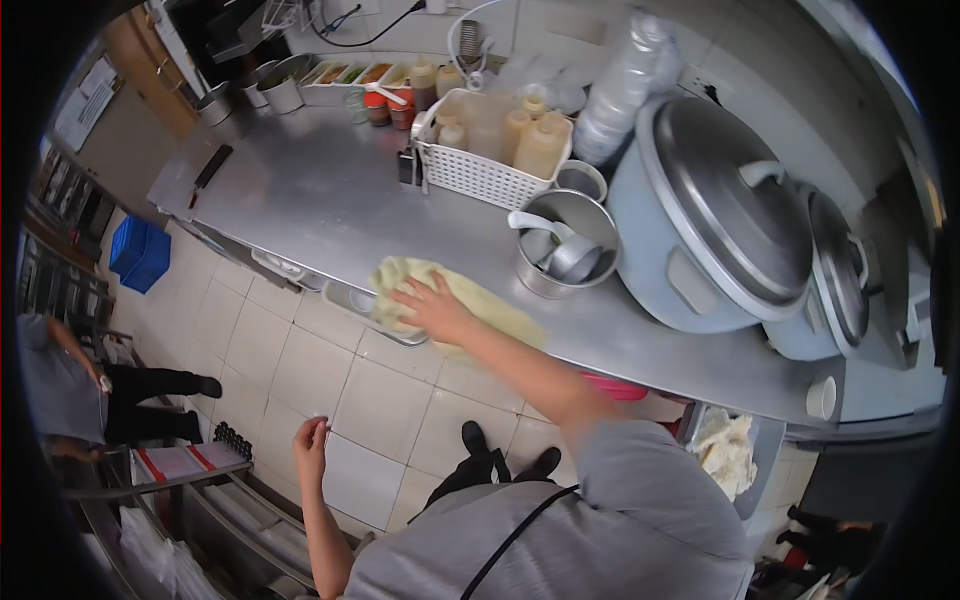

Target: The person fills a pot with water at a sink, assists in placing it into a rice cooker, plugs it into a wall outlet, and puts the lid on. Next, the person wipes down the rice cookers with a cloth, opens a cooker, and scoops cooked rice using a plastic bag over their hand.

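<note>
My right hand (432, 308) lies flat with spread fingers on a pale yellow cloth (480, 308) at the front edge of the steel counter (330, 205). The cloth is bunched beyond my fingertips and partly hangs over the edge. My left hand (311, 445) is held in the air over the floor, away from the counter. Its fingers are curled together, and I see nothing in them. A steel pot (541, 283) with white-handled ladles (572, 255) inside stands to the right of the cloth.
Behind the cloth stands a white basket (470, 182) of squeeze bottles. Large rice cookers (690, 220) fill the counter's right side. A knife (211, 170) lies at the left end. A blue crate (140, 254) is on the floor. Another person (62, 375) stands at the left.
</note>
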